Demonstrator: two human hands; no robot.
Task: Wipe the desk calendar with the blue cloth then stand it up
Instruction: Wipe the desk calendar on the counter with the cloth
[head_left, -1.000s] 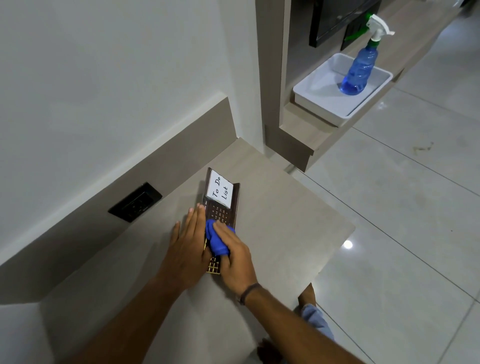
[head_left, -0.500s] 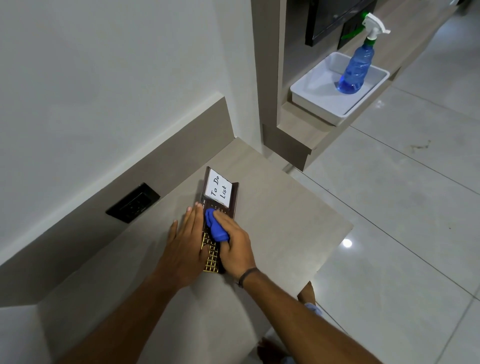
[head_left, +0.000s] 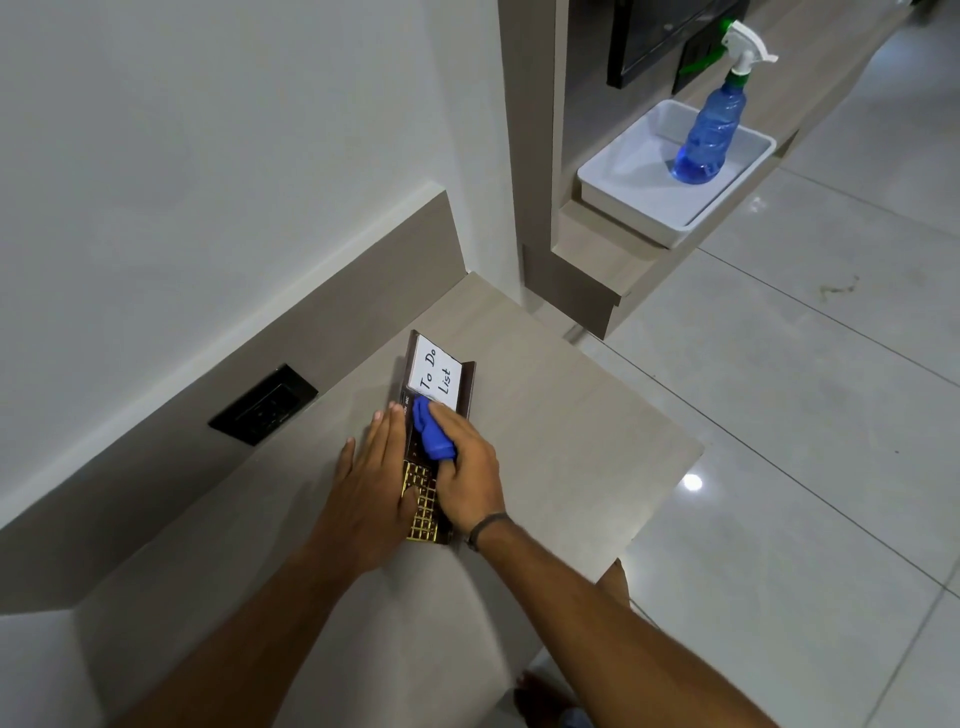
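On the desk (head_left: 545, 467), near frame centre, the calendar (head_left: 423, 499) is lying flat, its long axis running from 6 o'clock toward 12 o'clock. A white card (head_left: 435, 375) reading "To Do List" is sitting at the calendar's 12 o'clock end; a gold grid is showing at its 6 o'clock end.

The left hand (head_left: 366, 486) is resting palm-down and open, fingers extended, at the calendar's 9 o'clock edge, with the thumb lying on the gold grid. It is gripping nothing.

The right hand (head_left: 467, 467) is closing around the cloth (head_left: 431, 434), which is bunched, and is pressing it against the calendar's face just at 6 o'clock of the card. A dark band is sitting on the right wrist.

At 9 o'clock of the calendar, a black socket (head_left: 262, 405) is sitting in the back panel. At 2 o'clock, well apart, a blue spray bottle (head_left: 709, 137) is standing upright in a white tray (head_left: 623, 182) on a shelf.
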